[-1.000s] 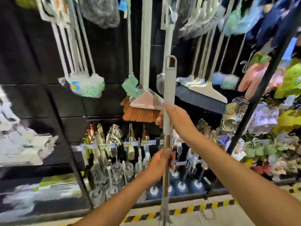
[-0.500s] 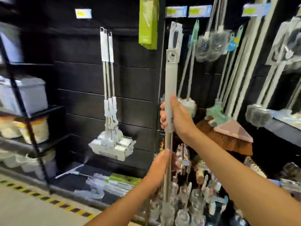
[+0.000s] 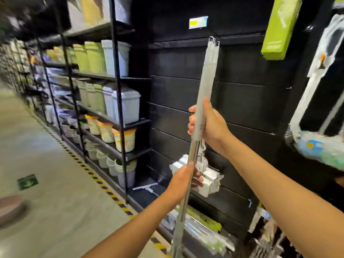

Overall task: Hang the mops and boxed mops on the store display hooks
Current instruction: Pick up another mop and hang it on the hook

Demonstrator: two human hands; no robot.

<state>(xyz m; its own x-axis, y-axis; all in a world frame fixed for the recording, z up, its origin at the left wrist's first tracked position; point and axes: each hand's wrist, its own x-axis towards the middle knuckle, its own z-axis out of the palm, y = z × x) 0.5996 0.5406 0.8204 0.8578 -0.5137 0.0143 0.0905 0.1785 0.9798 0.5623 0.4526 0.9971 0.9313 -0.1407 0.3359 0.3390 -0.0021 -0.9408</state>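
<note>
I hold a mop upright by its handle (image 3: 204, 86), grey plastic at the top and shiny metal below. My right hand (image 3: 208, 123) grips the grey sleeve; my left hand (image 3: 184, 175) grips the metal pole lower down. The handle's top overlaps the tops of the mops that hang on the black slat wall (image 3: 245, 101); which is in front, I cannot tell. Their white folded heads (image 3: 210, 178) show behind my left hand. The held mop's head is out of frame below. Green boxed mops (image 3: 279, 28) hang at the upper right.
A black rack (image 3: 117, 101) with bins and buckets stands to the left. Packaged mops (image 3: 204, 226) lie on the base shelf below the slat wall. Wrapped mops (image 3: 320, 112) hang at the right. A yellow-black stripe (image 3: 104, 187) edges the concrete aisle floor.
The view has swung left along the display, from the hanging brooms to the slat wall with the white mops. The mop handle has moved up in front of those hanging mops. Both hands keep their grip.
</note>
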